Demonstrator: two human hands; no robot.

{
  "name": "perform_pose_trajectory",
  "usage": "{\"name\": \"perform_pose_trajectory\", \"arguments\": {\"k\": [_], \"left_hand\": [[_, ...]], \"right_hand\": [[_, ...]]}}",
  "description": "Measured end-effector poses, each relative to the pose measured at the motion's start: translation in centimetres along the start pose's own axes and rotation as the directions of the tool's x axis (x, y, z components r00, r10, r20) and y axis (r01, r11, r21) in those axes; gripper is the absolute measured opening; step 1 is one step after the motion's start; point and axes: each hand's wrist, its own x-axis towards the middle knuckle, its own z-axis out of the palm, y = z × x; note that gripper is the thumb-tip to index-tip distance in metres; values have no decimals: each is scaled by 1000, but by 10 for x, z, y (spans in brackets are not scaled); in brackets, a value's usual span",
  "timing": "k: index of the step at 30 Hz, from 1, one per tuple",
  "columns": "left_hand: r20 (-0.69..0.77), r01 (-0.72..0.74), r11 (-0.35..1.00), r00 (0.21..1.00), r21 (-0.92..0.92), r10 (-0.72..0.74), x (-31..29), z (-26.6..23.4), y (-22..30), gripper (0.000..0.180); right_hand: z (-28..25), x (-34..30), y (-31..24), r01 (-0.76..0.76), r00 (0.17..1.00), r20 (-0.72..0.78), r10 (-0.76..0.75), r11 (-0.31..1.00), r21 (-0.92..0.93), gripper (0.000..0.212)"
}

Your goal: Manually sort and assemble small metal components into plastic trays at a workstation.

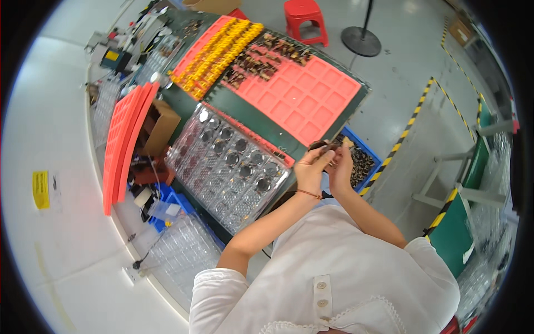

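Observation:
Close together in front of my body, both hands are closed over the near edge of the table. My left hand [309,169] pinches a small dark part [317,145]; its exact kind is too small to tell. At the fingertips of my right hand [341,168] shows a small yellowish piece [347,142]. Just beyond and below the hands is a blue bin [374,157] with many small dark parts [362,166] in it. A pink tray [305,103] with square pockets lies farther off, its far-left pockets filled with dark and brownish parts [258,64].
Left of my hands, a clear plastic blister tray [222,192] holds several round dark-and-silver pieces. Rows of yellow parts [217,53] sit on another pink tray. More pink trays [125,147] stand on edge at the left. A red stool [305,21] and a round stand base [361,42] are beyond the table.

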Motion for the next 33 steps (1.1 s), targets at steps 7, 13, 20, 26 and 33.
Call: {"name": "perform_pose_trajectory", "arguments": {"k": [7, 13, 20, 26, 33], "left_hand": [[-52, 38, 996, 998, 80, -34, -3, -15, 1, 22], [-86, 18, 999, 996, 49, -13, 0, -48, 38, 19], [-227, -230, 889, 913, 396, 338, 87, -189, 148, 13], [-269, -132, 881, 922, 455, 277, 162, -279, 204, 10], [-278, 218, 851, 956, 478, -89, 201, -329, 226, 14]], "right_hand": [[5, 24, 18, -117, 990, -55, 133, 966, 232, 36], [14, 36, 24, -77, 996, -42, 75, 996, -52, 38], [-93, 101, 14, -197, 968, -220, 125, 917, -346, 54], [-167, 115, -4, -610, 778, -266, 569, 786, -102, 95], [-223, 115, 8, -487, 849, -436, 297, 760, -431, 72]]}}
